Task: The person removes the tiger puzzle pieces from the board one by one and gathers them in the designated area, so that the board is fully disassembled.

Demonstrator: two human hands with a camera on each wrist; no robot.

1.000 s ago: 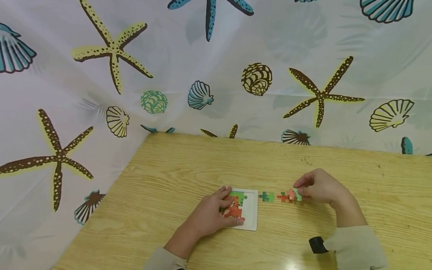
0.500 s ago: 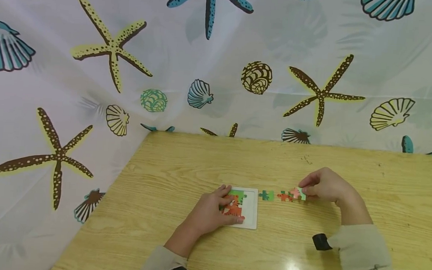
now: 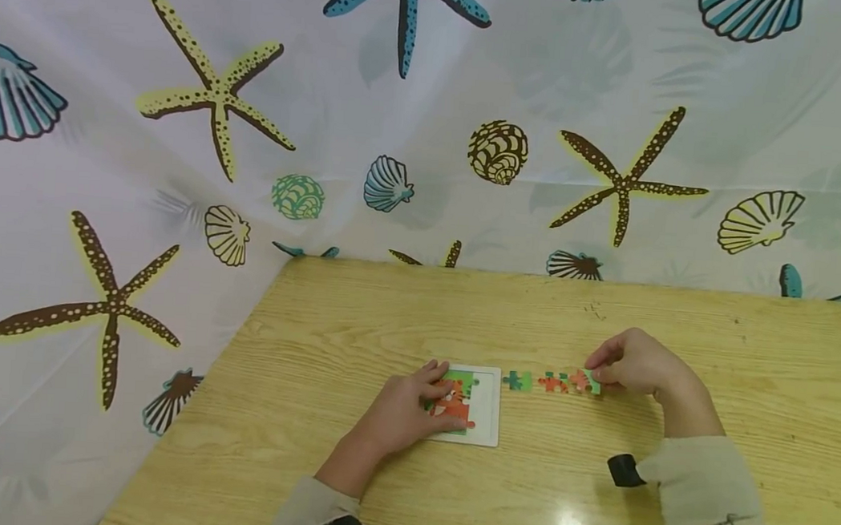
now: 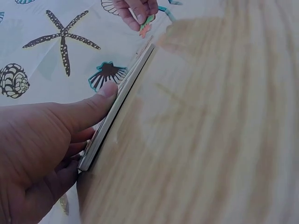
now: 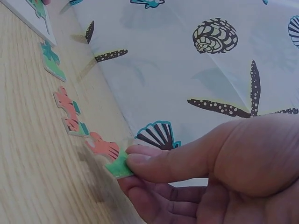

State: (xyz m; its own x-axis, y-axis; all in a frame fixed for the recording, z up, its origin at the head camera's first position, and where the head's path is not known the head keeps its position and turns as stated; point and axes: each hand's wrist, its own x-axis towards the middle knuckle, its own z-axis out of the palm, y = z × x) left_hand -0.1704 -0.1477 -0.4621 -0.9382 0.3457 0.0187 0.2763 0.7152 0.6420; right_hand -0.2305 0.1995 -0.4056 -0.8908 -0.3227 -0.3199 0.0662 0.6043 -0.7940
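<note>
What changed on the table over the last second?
The right hand, still pinching an orange-and-green jigsaw piece, drew it rightward, away from the middle jigsaw piece. The left hand stayed on the jigsaw tray; the green jigsaw piece stayed put.

Tray (image 3: 484,427), puzzle pieces (image 3: 518,381) on table (image 3: 331,313)

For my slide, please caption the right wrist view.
Right-hand fingers pinch an orange-and-green puzzle piece; other pieces lie on the wood-grained table.

One puzzle piece (image 5: 110,153) is green and dark-striped orange, the tray (image 3: 485,413) white, the table (image 3: 359,315) wood-grained yellow.
</note>
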